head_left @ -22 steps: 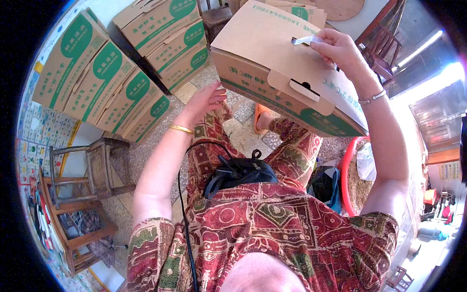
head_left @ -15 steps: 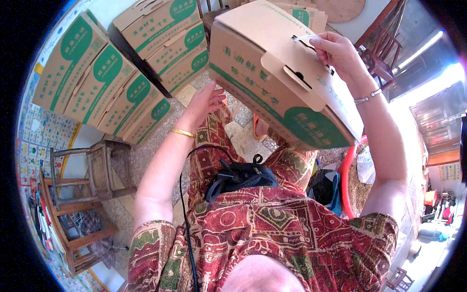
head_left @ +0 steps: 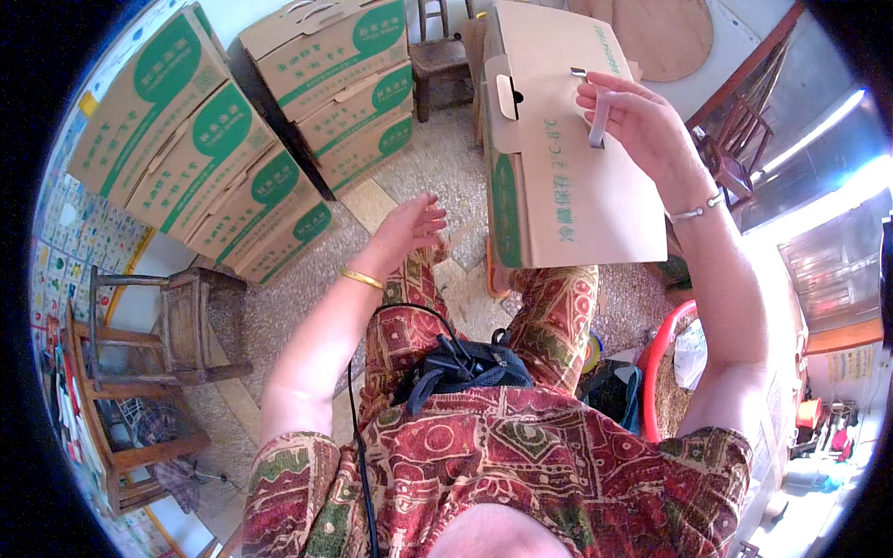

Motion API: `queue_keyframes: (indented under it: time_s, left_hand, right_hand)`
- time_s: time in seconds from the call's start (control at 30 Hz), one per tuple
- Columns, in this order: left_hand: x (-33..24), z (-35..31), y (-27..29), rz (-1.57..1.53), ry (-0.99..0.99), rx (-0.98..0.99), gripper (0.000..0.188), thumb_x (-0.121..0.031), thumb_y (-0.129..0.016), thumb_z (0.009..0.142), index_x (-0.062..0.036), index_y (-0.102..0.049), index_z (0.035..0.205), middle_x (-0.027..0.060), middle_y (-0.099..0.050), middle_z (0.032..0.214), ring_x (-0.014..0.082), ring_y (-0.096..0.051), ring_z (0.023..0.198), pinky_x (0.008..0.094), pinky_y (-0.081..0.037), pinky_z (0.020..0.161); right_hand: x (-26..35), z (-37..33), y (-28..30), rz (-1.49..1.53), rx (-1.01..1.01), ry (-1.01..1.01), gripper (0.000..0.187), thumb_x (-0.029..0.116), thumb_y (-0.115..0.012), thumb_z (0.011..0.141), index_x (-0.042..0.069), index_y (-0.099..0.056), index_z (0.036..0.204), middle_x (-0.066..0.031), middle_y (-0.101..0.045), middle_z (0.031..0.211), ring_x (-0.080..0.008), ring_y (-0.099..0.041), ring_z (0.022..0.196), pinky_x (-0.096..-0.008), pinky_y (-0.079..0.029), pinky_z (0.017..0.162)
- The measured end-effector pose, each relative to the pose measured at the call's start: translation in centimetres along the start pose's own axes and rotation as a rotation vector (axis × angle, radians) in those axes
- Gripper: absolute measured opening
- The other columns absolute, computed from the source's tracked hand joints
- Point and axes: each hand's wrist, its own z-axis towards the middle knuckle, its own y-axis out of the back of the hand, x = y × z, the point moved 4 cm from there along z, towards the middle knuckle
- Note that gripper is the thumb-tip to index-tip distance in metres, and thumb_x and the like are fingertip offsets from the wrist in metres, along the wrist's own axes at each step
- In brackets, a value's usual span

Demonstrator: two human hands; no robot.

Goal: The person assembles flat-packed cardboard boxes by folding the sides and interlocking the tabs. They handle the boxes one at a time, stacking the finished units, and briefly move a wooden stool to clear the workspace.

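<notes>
A large cardboard carton with green print stands ahead of me, right of centre, its top facing up. Its tab flap shows on the left side. On the top, a pale plastic strap handle sticks up. My right hand is over the carton's top, fingers stretched out and loose against the strap, not gripping it. My left hand hovers above my knee, left of the carton and apart from it, with fingers extended and nothing in them. Whether the carton's base rests on the floor is hidden.
Matching cartons are stacked in two groups at the left, a nearer stack and a farther stack. A wooden chair is at left, a dark stool ahead. A red-rimmed basin sits by my right leg.
The carton has swung rightward and turned from a tilt to level. My right hand's fingers have loosened from the strap. My left hand has moved slightly nearer to me.
</notes>
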Motion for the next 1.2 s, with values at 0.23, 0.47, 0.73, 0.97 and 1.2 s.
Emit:
queue_keyframes:
  time_s: [0.23, 0.47, 0.73, 0.97, 1.2]
  left_hand:
    - [-0.6, 0.4, -0.4, 0.063, 0.03, 0.008, 0.054, -0.045, -0.042, 0.099, -0.0057, -0.048, 0.134, 0.0111, -0.061, 0.124, 0.0224, -0.058, 0.112, 0.0341, -0.047, 0.09]
    - [-1.6, 2.3, -1.8, 0.034, 0.03, 0.043, 0.057, -0.048, -0.042, 0.098, -0.0032, -0.05, 0.132, 0.0117, -0.062, 0.122, 0.0217, -0.059, 0.11, 0.0358, -0.047, 0.09]
    - [3.9, 6.6, -2.1, -0.127, 0.088, 0.039, 0.049, -0.045, -0.046, 0.096, -0.006, -0.054, 0.124, 0.0085, -0.065, 0.111, 0.019, -0.061, 0.103, 0.0344, -0.048, 0.085]
    - [6.2, 9.5, -1.8, -0.097, 0.069, -0.056, 0.034, -0.035, -0.052, 0.095, -0.0103, -0.059, 0.116, 0.0047, -0.068, 0.104, 0.0143, -0.062, 0.089, 0.0309, -0.05, 0.077]
    - [3.0, 8.1, -1.3, -0.118, -0.001, -0.016, 0.032, -0.037, -0.054, 0.095, -0.0094, -0.061, 0.109, 0.0021, -0.066, 0.097, 0.0103, -0.06, 0.082, 0.0266, -0.049, 0.072]
  right_hand:
    - [1.3, 0.3, -1.1, -0.239, 0.06, 0.007, 0.045, 0.014, -0.056, 0.09, -0.007, -0.05, 0.13, -0.0183, -0.058, 0.124, -0.0197, -0.056, 0.108, -0.0316, -0.045, 0.093]
    - [1.9, 2.3, 1.0, -0.136, -0.082, -0.145, 0.048, 0.016, -0.058, 0.09, -0.006, -0.047, 0.131, -0.0113, -0.06, 0.106, -0.0167, -0.056, 0.098, -0.0286, -0.046, 0.086]
    - [2.6, 5.3, 2.3, -0.496, -0.102, -0.283, 0.06, 0.017, -0.067, 0.084, -0.006, -0.043, 0.134, -0.0055, -0.058, 0.093, -0.0128, -0.056, 0.084, -0.0265, -0.048, 0.074]
    - [7.8, 9.9, 0.1, -1.381, -0.008, -0.064, 0.029, 0.011, -0.064, 0.076, -0.003, -0.068, 0.1, -0.0064, -0.063, 0.07, -0.0139, -0.059, 0.066, -0.028, -0.047, 0.062]
    - [16.8, 16.5, 1.1, -2.274, -0.1, 0.311, 0.021, 0.007, -0.047, 0.087, 0.002, -0.062, 0.1, -0.0256, -0.064, 0.087, -0.0397, -0.065, 0.085, -0.0463, -0.051, 0.078]
